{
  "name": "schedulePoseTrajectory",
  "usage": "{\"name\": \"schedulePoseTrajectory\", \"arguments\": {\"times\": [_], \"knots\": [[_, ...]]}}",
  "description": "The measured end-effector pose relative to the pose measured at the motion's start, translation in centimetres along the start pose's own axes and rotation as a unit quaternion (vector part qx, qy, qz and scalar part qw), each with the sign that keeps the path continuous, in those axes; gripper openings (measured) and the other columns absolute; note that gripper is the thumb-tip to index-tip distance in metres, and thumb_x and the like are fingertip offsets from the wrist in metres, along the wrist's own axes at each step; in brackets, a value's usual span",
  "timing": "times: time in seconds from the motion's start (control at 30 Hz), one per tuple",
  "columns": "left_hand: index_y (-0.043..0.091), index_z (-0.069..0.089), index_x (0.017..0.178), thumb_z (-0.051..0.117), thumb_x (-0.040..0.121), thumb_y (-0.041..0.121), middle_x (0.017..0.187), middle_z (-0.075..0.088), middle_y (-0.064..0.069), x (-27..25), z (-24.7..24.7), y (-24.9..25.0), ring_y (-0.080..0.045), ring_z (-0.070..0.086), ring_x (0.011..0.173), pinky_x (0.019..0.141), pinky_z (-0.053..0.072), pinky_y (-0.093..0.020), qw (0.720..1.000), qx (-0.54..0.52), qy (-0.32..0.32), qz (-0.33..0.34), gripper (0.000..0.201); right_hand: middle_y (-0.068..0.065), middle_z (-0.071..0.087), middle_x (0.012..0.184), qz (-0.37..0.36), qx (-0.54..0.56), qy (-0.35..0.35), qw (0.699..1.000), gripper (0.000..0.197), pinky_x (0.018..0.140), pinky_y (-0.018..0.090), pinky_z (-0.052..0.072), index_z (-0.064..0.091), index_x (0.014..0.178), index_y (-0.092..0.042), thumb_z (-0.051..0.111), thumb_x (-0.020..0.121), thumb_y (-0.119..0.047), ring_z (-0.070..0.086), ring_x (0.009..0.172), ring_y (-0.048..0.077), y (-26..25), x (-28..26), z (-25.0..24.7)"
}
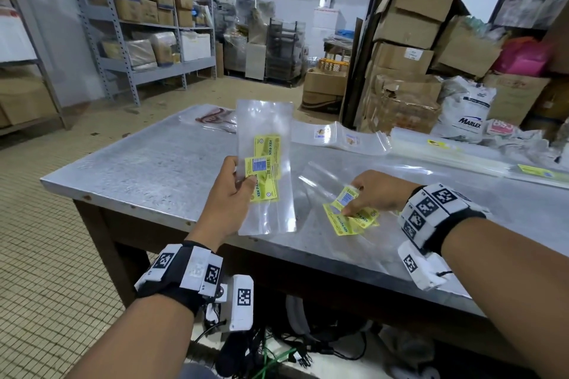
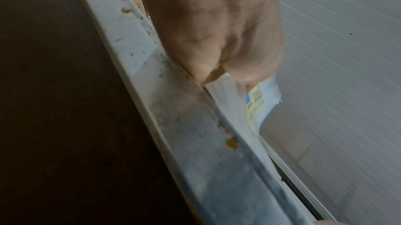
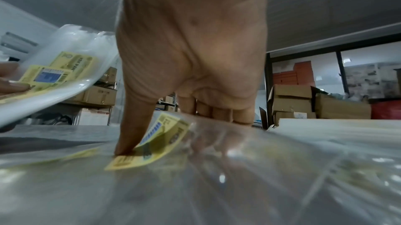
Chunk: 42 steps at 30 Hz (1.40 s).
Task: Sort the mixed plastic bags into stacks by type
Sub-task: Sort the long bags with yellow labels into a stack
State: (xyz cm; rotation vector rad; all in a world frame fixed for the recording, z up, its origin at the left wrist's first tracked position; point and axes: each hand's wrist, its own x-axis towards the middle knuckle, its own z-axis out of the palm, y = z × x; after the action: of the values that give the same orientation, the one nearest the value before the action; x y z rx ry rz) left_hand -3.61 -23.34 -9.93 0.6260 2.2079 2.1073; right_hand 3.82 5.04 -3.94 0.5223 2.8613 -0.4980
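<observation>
My left hand (image 1: 229, 194) pinches clear bags (image 1: 264, 163) with yellow labels, thumb on the front, holding them upright above the near edge of the metal table (image 1: 147, 163). My right hand (image 1: 374, 194) is on the loose bag pile (image 1: 348, 212) lying flat on the table just right of the held ones; thumb (image 3: 130, 125) presses a yellow label down, the other fingers curled onto the plastic, one label corner lifted. The hands are apart. Further back lie a red-printed bag (image 1: 212, 117), small-sticker bags (image 1: 338, 135) and long bags (image 1: 455, 151) in separate groups.
</observation>
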Motion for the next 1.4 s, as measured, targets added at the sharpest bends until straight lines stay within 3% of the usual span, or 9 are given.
{"name": "schedulePoseTrajectory", "arguments": {"times": [0.23,0.4,0.47,0.57,0.8,0.93,1.13,1.27,1.4], "knots": [[0.020,0.049,0.119,0.053,0.105,0.013,0.108,0.076,0.013,-0.2,0.2,0.1,-0.006,0.071,0.103,0.100,0.055,-0.050,1.000,0.018,-0.011,0.003,0.016,-0.002,0.061,0.115,-0.011,0.056,0.016,0.998,0.054,0.079,0.031,0.054,0.059,0.116,-0.023,0.091,0.074,-0.024,0.062,0.095,0.016,-0.7,0.2,0.1],[0.025,0.050,0.113,0.054,0.105,0.013,0.109,0.076,0.012,-0.2,0.2,-0.1,-0.006,0.071,0.104,0.099,0.055,-0.047,1.000,0.016,-0.007,0.007,0.015,0.001,0.052,0.135,-0.006,0.037,0.030,0.999,0.076,0.095,0.030,0.045,0.051,0.142,-0.018,0.089,0.078,-0.029,0.054,0.119,0.022,-1.3,0.3,0.5],[0.027,0.051,0.112,0.054,0.105,0.013,0.109,0.076,0.011,-0.1,0.2,-0.2,-0.007,0.071,0.104,0.099,0.055,-0.045,1.000,0.017,-0.003,0.009,0.017,0.004,0.060,0.133,0.010,0.029,0.018,0.999,0.066,0.096,0.032,0.048,0.059,0.134,-0.009,0.087,0.079,-0.031,0.059,0.115,0.024,-1.4,0.3,0.5],[0.029,0.051,0.110,0.054,0.105,0.013,0.107,0.076,0.010,-0.1,0.1,-0.2,-0.006,0.072,0.102,0.098,0.056,-0.042,1.000,0.014,0.002,0.009,0.017,0.009,0.074,0.112,0.026,0.033,-0.006,0.999,0.046,0.098,0.041,0.053,0.071,0.111,-0.007,0.088,0.077,-0.033,0.069,0.104,0.025,-1.4,0.7,0.4],[0.029,0.050,0.110,0.054,0.105,0.013,0.108,0.076,0.009,-0.1,0.1,-0.2,-0.007,0.071,0.103,0.099,0.056,-0.042,1.000,0.011,-0.002,0.005,0.018,0.011,0.077,0.103,0.026,0.056,-0.009,0.998,0.034,0.098,0.044,0.055,0.075,0.105,-0.005,0.084,0.082,-0.029,0.072,0.100,0.027,-1.8,0.8,0.7],[0.026,0.051,0.112,0.053,0.105,0.012,0.109,0.076,0.011,-0.1,0.1,-0.1,-0.006,0.071,0.103,0.099,0.055,-0.041,1.000,0.007,0.001,0.004,0.016,0.009,0.075,0.099,0.015,0.093,0.047,0.994,0.023,0.090,0.040,0.058,0.073,0.100,-0.009,0.085,0.082,-0.019,0.071,0.096,0.026,-1.9,0.7,0.4],[0.027,0.050,0.111,0.053,0.105,0.013,0.108,0.076,0.011,-0.1,0.1,-0.1,-0.005,0.071,0.102,0.098,0.056,-0.041,1.000,0.010,0.008,-0.002,0.015,0.008,0.069,0.081,0.002,0.202,0.105,0.974,0.023,0.063,0.030,0.052,0.065,0.082,-0.007,0.087,0.078,-0.011,0.067,0.072,0.022,-1.7,0.1,-1.1],[0.027,0.050,0.112,0.053,0.105,0.014,0.108,0.076,0.012,-0.1,0.1,0.0,-0.005,0.071,0.100,0.096,0.056,-0.039,1.000,0.006,0.012,-0.006,0.015,0.009,0.076,0.093,-0.033,0.329,0.117,0.936,0.019,0.062,0.026,0.056,0.070,0.101,-0.006,0.080,0.084,-0.002,0.073,0.078,0.020,-2.2,-1.0,-2.3],[0.028,0.051,0.111,0.053,0.105,0.014,0.110,0.076,0.009,0.0,0.1,-0.1,-0.008,0.072,0.102,0.097,0.056,-0.041,1.000,0.001,0.014,-0.008,0.015,0.010,0.075,0.096,-0.074,0.428,0.130,0.891,0.019,0.077,0.032,0.059,0.067,0.100,-0.007,0.076,0.086,0.001,0.070,0.086,0.024,-3.4,-1.8,-3.0]]}}
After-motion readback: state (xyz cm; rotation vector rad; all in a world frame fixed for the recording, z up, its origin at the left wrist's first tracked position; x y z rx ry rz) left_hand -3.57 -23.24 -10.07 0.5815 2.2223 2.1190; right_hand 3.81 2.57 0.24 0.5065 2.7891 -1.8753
